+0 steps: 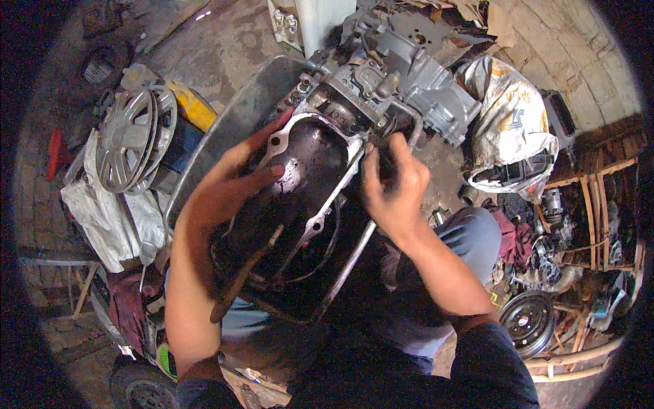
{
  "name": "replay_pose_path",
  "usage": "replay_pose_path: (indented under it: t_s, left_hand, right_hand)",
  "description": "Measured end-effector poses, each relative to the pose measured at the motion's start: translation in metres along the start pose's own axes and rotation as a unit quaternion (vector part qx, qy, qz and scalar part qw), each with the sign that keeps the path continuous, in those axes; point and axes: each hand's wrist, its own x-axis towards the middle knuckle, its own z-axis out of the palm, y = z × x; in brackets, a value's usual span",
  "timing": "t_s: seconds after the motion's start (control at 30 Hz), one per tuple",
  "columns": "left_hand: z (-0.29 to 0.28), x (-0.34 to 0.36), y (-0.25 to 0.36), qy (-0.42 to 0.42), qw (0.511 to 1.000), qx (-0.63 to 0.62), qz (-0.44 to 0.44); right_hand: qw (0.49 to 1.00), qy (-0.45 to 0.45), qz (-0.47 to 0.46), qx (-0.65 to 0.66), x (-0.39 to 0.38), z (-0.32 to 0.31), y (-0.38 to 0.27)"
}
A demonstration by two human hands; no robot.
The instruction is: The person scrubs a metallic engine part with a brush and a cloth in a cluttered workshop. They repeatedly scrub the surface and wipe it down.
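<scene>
Engine point(402, 75) sits top centre; oily cover point(306, 198) just below it, over lap. Left hand point(238, 177) lies flat on cover's left flange, fingers spread, steadying. Right hand point(395, 184) at cover's upper right corner beside engine, fingers curled around small dark part; what part, cannot tell. Judgement: keep cover pinned, work corner squarely, avoid slipping on oil.

I see the engine block point(402, 75) at the far end of the metal tray point(235, 112), with the open housing point(300, 184) nearer, in front of it. My left hand point(235, 177) rests on the housing's left rim, my right hand point(395, 187) at its right edge. Wheel covers point(129, 140) lie left of the tray; a wheel rim point(528, 320) lies at the near right.
</scene>
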Motion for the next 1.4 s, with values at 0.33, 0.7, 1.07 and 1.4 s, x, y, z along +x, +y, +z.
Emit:
replay_pose_path:
  t_s: [0.33,0.7,1.07,1.4]
  left_hand:
    - [0.009,-0.006,0.009,-0.001,1.0,-0.015,0.008]
    - [0.011,-0.007,0.012,0.007,0.999,-0.037,-0.03]
    - [0.009,-0.004,0.008,0.003,1.0,-0.002,0.007]
    - [0.015,-0.006,0.012,0.021,0.999,0.04,0.021]
  right_hand:
    - [1.0,0.007,0.0,0.006,-0.004,0.004,0.0]
    - [1.0,0.011,0.014,0.014,-0.003,0.004,-0.004]
    - [0.999,-0.016,-0.026,0.035,-0.004,0.003,0.001]
    - [0.999,-0.019,0.021,0.039,-0.002,0.001,-0.006]
